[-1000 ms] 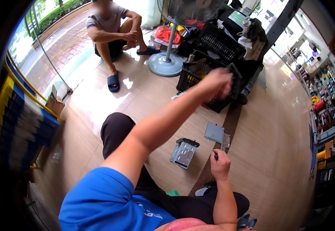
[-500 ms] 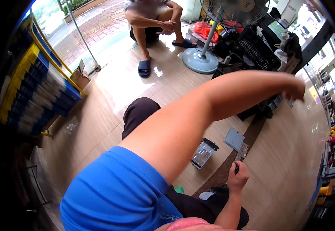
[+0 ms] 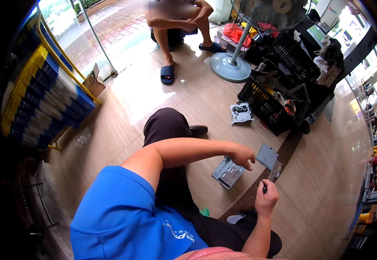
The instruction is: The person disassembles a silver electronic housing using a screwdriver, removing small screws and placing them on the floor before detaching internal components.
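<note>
My left hand (image 3: 242, 156) reaches across over the floor with its fingers apart and nothing in them. Just beneath and beside it lies a boxy metal device (image 3: 228, 173), its top showing cut-outs and fittings; the hand hides one corner. My right hand (image 3: 266, 197) is closed in a fist around a small black-handled tool (image 3: 264, 189), most of which the fingers cover. Beyond that fist, a flat grey metal plate (image 3: 267, 156) and a narrow slotted strip (image 3: 275, 171) lie on the floor.
A silver metal frame piece (image 3: 241, 113) lies beside a black plastic crate (image 3: 268, 104) full of parts. Behind stands a pedestal fan (image 3: 231, 67). A person (image 3: 171, 26) in dark slippers sits ahead. A yellow rack (image 3: 45, 91) with blue-and-white goods is at left.
My left arm has swung back from the crate side, toward me and left, to the metal device. The silver frame piece and crate have come into view. My right fist stays nearly still.
</note>
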`<act>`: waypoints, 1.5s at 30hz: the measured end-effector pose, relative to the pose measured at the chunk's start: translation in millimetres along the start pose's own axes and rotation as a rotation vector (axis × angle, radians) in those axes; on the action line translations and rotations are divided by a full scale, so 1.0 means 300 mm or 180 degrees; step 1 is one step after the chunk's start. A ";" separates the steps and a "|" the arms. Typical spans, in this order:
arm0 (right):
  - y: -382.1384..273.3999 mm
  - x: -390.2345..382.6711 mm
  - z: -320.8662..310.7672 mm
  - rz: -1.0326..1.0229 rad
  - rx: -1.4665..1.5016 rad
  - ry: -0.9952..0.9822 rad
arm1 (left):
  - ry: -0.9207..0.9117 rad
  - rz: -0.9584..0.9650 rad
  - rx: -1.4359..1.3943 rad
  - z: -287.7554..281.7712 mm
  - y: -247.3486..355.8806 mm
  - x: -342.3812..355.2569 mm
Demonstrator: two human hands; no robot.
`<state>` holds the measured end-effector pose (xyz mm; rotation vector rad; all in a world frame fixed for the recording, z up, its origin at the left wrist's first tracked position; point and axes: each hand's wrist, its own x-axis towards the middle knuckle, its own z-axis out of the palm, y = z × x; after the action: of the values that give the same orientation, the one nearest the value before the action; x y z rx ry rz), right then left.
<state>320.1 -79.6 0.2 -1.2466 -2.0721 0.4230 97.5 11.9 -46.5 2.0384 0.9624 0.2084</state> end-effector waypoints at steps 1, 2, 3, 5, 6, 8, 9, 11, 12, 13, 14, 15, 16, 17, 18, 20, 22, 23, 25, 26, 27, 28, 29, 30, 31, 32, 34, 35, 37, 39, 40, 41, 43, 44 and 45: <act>0.003 0.001 0.005 -0.0017 -0.0007 0.0006 | -0.0117 -0.0011 -0.0111 0.021 -0.026 -0.006; 0.008 0.006 0.013 -0.0040 -0.0010 0.0022 | -0.0232 -0.0021 -0.0211 0.032 -0.043 -0.015; 0.015 0.005 0.016 -0.0040 -0.0008 0.0022 | -0.0150 -0.0013 -0.0069 0.055 -0.049 -0.023; 0.031 -0.007 0.010 -0.0007 -0.0029 0.0005 | -0.0180 -0.0103 0.0166 0.077 -0.053 -0.008; 0.037 -0.008 0.008 0.0010 -0.0037 0.0028 | -0.0195 -0.0103 0.0117 0.078 -0.055 0.007; 0.046 -0.012 0.000 0.0011 -0.0055 0.0060 | -0.0289 -0.0105 0.0049 0.080 -0.079 0.028; 0.022 0.000 -0.005 -0.0093 -0.0031 0.0070 | -0.0313 -0.0076 -0.0040 0.068 -0.085 0.033; -0.004 0.027 0.009 -0.0217 0.0049 0.0067 | 0.0006 -0.0155 -0.0029 0.034 -0.106 0.033; 0.009 0.020 0.014 -0.0190 0.0081 0.0050 | 0.0362 -0.0338 -0.0047 -0.022 -0.097 0.045; 0.018 0.017 0.004 -0.0122 0.0095 0.0046 | 0.0420 -0.0368 -0.0440 -0.107 -0.075 0.104; 0.021 0.017 -0.001 -0.0059 0.0122 0.0017 | 0.0481 -0.0419 -0.0851 -0.226 -0.016 0.158; 0.020 0.021 -0.002 -0.0072 0.0128 0.0036 | 0.1068 -0.0073 -0.0920 -0.326 0.023 0.219; 0.029 0.009 -0.021 -0.0008 0.0115 0.0050 | 0.1446 -0.0126 -0.0881 -0.446 0.136 0.285; 0.048 -0.004 -0.052 0.0087 0.0064 0.0099 | 0.1499 0.0115 -0.1701 -0.547 0.287 0.333; 0.030 0.007 -0.040 0.0026 0.0123 0.0062 | 0.1902 0.0391 -0.1841 -0.680 0.302 0.397; 0.052 0.001 -0.055 -0.0114 0.0007 0.0299 | 0.2038 0.0891 -0.2035 -0.860 0.472 0.486; 0.036 0.007 -0.058 -0.0130 0.0058 0.0234 | 0.2043 0.0754 -0.1799 -1.018 0.531 0.558; -0.014 0.041 -0.016 -0.0324 0.0237 0.0121 | 0.2240 0.0861 -0.1473 -1.130 0.447 0.549; -0.037 0.060 0.022 -0.0509 0.0335 0.0046 | 0.2270 0.1097 -0.0675 -1.167 0.362 0.514; 0.028 0.022 -0.036 -0.0296 0.0055 0.0182 | 0.1681 0.1039 -0.0985 -0.982 0.485 0.583; 0.064 -0.017 -0.107 -0.0030 -0.0088 0.0218 | 0.1108 0.0950 -0.1176 -0.805 0.633 0.582; 0.056 -0.024 -0.126 -0.0059 -0.0075 0.0220 | 0.0828 0.0964 -0.0725 -0.705 0.644 0.547; 0.051 -0.033 -0.140 -0.0017 -0.0045 0.0249 | 0.0482 0.0994 -0.0530 -0.599 0.642 0.461; 0.034 -0.029 -0.137 -0.0022 0.0016 0.0246 | 0.0047 0.1291 0.0077 -0.509 0.555 0.435; -0.024 0.005 -0.088 -0.0247 0.0194 0.0131 | -0.0057 0.2565 0.1370 -0.455 0.352 0.405; 0.001 -0.014 -0.118 -0.0131 0.0099 0.0184 | -0.0921 0.1394 0.0104 -0.331 0.379 0.342; -0.016 -0.016 -0.122 -0.0108 0.0082 0.0139 | -0.1324 0.0457 -0.0197 -0.180 0.316 0.203; -0.029 -0.008 -0.109 -0.0143 0.0107 0.0110 | -0.1285 0.0302 -0.0491 -0.091 0.214 0.175; -0.030 -0.015 -0.104 -0.0177 0.0065 0.0160 | -0.1085 -0.0106 -0.0544 0.029 0.131 0.120; -0.052 -0.006 -0.070 -0.0237 0.0173 0.0074 | -0.0660 -0.0124 -0.0499 0.189 -0.063 0.085; -0.048 0.002 -0.063 -0.0226 0.0179 0.0089 | -0.0601 -0.0151 -0.0427 0.216 -0.094 0.077; -0.034 0.000 -0.067 -0.0201 0.0126 0.0126 | -0.0630 -0.0090 -0.0410 0.211 -0.084 0.073; -0.019 -0.016 -0.073 -0.0123 0.0126 0.0160 | -0.0914 -0.0490 -0.0821 0.200 -0.045 0.047; -0.026 -0.016 -0.062 -0.0133 0.0144 0.0133 | -0.0898 -0.0513 -0.0841 0.204 -0.068 0.034; -0.032 -0.010 -0.051 -0.0155 0.0139 0.0125 | -0.0675 -0.0558 -0.0906 0.200 -0.095 0.021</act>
<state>325.4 -88.0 15.6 -1.1677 -2.0449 0.4161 113.7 -11.7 -106.8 1.6701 0.9157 0.0311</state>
